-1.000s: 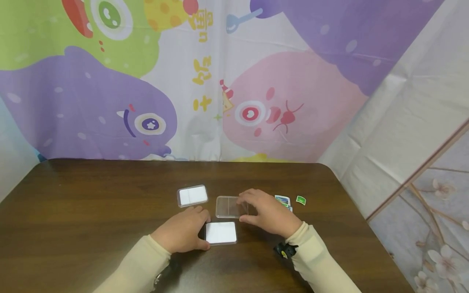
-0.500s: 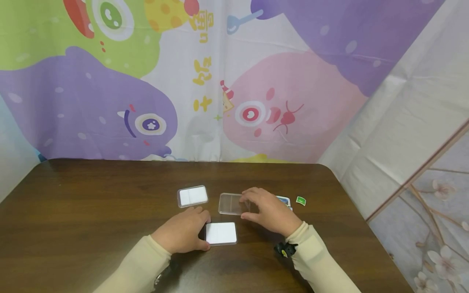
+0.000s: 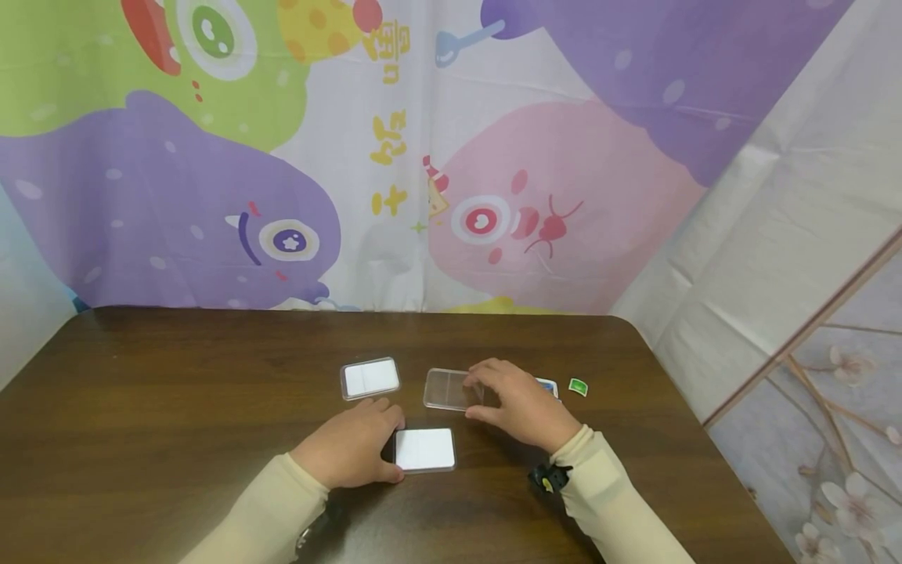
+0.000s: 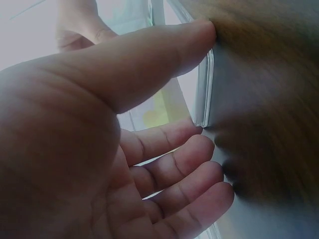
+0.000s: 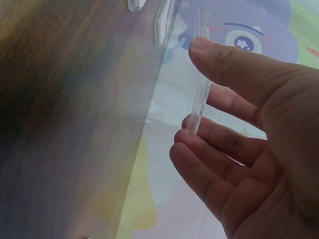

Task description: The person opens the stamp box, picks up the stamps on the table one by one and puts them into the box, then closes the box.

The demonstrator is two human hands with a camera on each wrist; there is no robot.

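My left hand (image 3: 350, 446) rests at the left end of a clear plastic card case (image 3: 426, 450) with a white insert, lying on the table. Thumb and index finger hold its opposite edges, as the left wrist view of the case's side (image 4: 207, 94) shows. My right hand (image 3: 517, 401) grips a clear plastic lid (image 3: 444, 390) by its right end, raised off the table. In the right wrist view the lid (image 5: 199, 102) stands edge-on between thumb and fingers. Its right end is partly hidden behind the fingers in the head view.
Another clear case (image 3: 370, 378) with a white insert lies at the back left on the brown table (image 3: 176, 407). Behind my right hand are partly hidden printed cards (image 3: 548, 386) and a small green piece (image 3: 579, 387). A cartoon-printed curtain (image 3: 395, 258) hangs behind the table.
My right hand has moved the lid slightly back and to the right, away from the near case. It covers more of the printed cards. My left hand stays in place.
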